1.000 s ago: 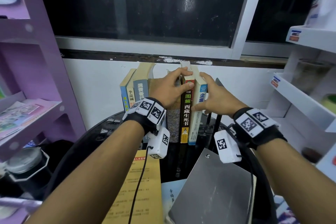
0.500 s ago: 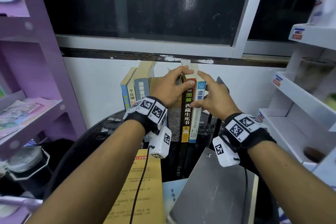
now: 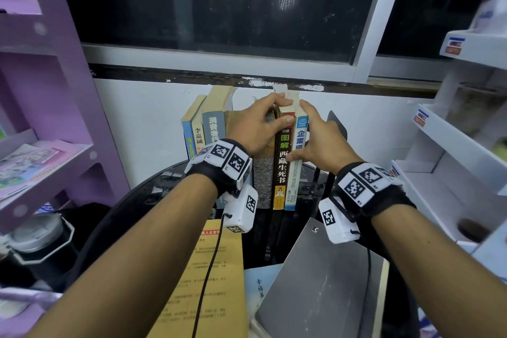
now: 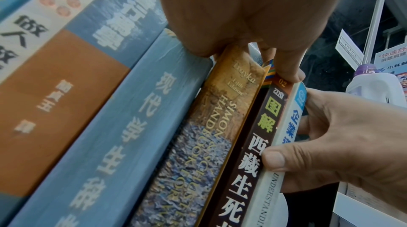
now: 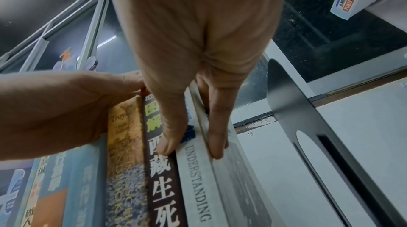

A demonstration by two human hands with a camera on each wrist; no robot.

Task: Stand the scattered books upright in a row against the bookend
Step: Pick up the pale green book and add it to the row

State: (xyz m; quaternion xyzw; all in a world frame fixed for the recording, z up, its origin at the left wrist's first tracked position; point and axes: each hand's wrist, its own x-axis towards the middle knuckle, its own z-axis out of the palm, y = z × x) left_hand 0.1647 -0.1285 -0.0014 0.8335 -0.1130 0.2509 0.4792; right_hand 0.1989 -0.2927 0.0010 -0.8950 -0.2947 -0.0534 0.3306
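Several books stand upright in a row on the black round table point(image 3: 148, 200), by the white wall. My left hand point(image 3: 279, 110) curls over the top of the dark book point(image 3: 282, 167), thumb on its spine; the left wrist view shows the left hand point(image 4: 264, 53) above a brown patterned book point(image 4: 220, 109). My right hand point(image 3: 301, 132) pinches the white-and-blue book point(image 3: 295, 181) at the row's right end: thumb on the spine, fingers on its right cover point(image 5: 216, 143). The black metal bookend point(image 3: 337, 125) stands just right of that hand, with a gap point(image 5: 293, 105).
A yellow book point(image 3: 214, 282), a grey book point(image 3: 315, 282) and a pale blue one point(image 3: 260, 288) lie flat at the table's front. Purple shelving point(image 3: 55, 118) stands on the left, white shelves point(image 3: 452, 145) on the right, and a dark window above.
My right wrist has swung a little to the left. Both hands keep the same hold, and the books have barely shifted.
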